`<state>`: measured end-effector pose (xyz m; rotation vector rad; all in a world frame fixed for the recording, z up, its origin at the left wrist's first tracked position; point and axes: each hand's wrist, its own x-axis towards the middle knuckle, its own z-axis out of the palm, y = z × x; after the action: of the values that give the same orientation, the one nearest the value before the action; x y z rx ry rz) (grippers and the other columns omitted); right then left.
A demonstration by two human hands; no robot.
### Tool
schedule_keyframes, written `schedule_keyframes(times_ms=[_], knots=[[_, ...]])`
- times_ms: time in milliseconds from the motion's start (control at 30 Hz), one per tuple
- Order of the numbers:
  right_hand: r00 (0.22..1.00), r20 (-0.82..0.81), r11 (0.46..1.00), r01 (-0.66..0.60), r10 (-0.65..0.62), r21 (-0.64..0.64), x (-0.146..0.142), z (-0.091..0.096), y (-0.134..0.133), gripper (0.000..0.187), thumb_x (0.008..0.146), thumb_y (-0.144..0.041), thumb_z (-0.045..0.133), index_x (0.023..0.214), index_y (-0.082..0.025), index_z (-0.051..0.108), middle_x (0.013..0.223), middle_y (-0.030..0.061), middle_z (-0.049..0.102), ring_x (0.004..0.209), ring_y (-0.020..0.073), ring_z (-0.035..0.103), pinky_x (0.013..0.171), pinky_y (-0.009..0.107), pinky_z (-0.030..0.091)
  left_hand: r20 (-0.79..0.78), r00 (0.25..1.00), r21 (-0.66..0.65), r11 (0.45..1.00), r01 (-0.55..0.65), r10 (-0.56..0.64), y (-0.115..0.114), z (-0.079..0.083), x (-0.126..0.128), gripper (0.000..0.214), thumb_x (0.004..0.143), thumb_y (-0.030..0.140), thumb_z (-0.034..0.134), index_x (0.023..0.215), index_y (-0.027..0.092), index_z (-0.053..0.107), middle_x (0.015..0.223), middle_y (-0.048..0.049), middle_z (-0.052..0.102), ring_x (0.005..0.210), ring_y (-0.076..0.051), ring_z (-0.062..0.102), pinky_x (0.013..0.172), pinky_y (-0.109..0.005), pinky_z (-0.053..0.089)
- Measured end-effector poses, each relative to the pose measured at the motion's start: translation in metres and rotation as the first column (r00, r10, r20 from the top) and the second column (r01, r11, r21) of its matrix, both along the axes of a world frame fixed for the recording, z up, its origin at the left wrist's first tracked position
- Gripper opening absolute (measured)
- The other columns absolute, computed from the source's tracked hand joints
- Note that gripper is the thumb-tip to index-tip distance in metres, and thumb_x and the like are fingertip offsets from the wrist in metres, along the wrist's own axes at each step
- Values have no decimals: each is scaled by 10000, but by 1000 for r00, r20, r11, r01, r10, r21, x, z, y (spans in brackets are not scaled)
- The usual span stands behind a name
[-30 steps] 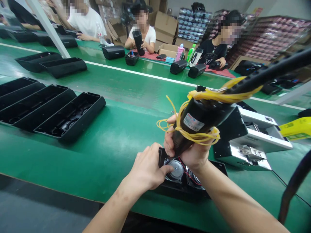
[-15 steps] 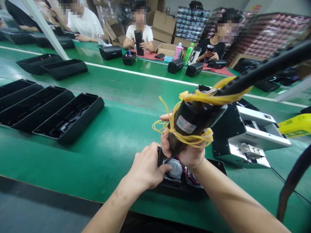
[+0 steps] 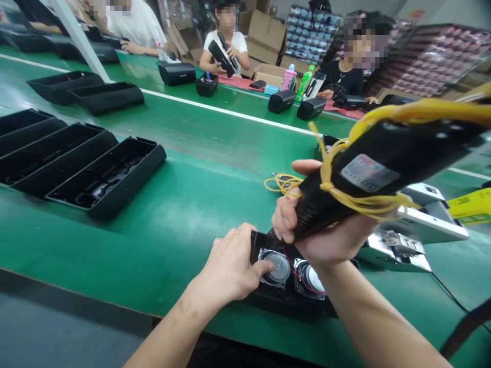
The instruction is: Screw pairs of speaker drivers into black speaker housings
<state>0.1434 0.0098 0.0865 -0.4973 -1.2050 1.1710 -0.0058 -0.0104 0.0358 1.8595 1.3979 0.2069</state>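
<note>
My right hand (image 3: 326, 237) is wrapped round a black electric screwdriver (image 3: 345, 179), tied with yellow cord and bearing a silver label. The tool tilts with its back end up to the right; its nose points down at a black speaker panel (image 3: 261, 301), and the tip is hidden. Gripping the panel's left end is my left hand (image 3: 230, 266), its thumb on the round metal back of a speaker driver (image 3: 276, 268). A second driver (image 3: 310, 278) with red wires sits to the right, partly behind my right forearm.
Open black speaker housings (image 3: 107, 176) lie to the left on the green bench (image 3: 192, 204). A white-and-black machine (image 3: 402, 250) stands at right, a yellow packet (image 3: 471, 204) beyond it. Across the bench, co-workers sit behind more black speakers (image 3: 282, 101). A white post (image 3: 76, 41) rises at far left.
The screwdriver has tipped over, its back end swinging right and towards me. My left hand stays on the panel. A co-worker across the bench has tilted the black speaker they hold.
</note>
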Motion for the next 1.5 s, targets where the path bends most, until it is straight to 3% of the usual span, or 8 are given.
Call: schedule_keyframes(times_ms=[200,467,933,1233,1500], knots=[[998,-2,998,68,-68,-14,1,1,2,688,874,-870,642,1171,-257,739,585,-53,613,352,124,454,335,238,380,7,1000,-13,1000,-1,1,0,2,0,448,886,435,832,1208,269,567,1177,-52,733,1212,-367,680,956,-474,490],[999,1,999,48,-48,-1,1,-7,5,642,932,-835,585,1171,-261,744,575,-52,624,346,124,457,336,234,370,27,1000,-15,1000,-2,3,-1,1,0,461,883,442,841,1217,277,570,1174,-39,725,1207,-366,677,973,-503,500],[993,39,994,110,-109,-23,-2,-9,5,666,913,-870,567,1157,-267,712,557,-66,582,329,119,431,331,237,349,34,999,-6,1000,-12,12,-1,0,1,459,878,439,839,1217,279,574,1163,-47,725,1210,-378,682,993,-530,510],[997,59,998,45,-43,-42,0,-12,8,734,814,-926,651,1104,-252,669,558,-60,600,315,124,440,317,245,378,11,1000,-15,1000,-10,10,1,5,1,426,878,428,815,1181,252,573,1162,-73,728,1214,-377,683,1016,-524,507],[1000,16,996,13,-12,-85,1,-19,6,700,815,-902,669,1045,-242,648,550,-54,588,329,114,449,342,232,399,7,1000,17,1000,-4,4,-1,-5,1,378,887,401,775,1141,256,535,1202,-80,713,1231,-372,662,1012,-513,490]])
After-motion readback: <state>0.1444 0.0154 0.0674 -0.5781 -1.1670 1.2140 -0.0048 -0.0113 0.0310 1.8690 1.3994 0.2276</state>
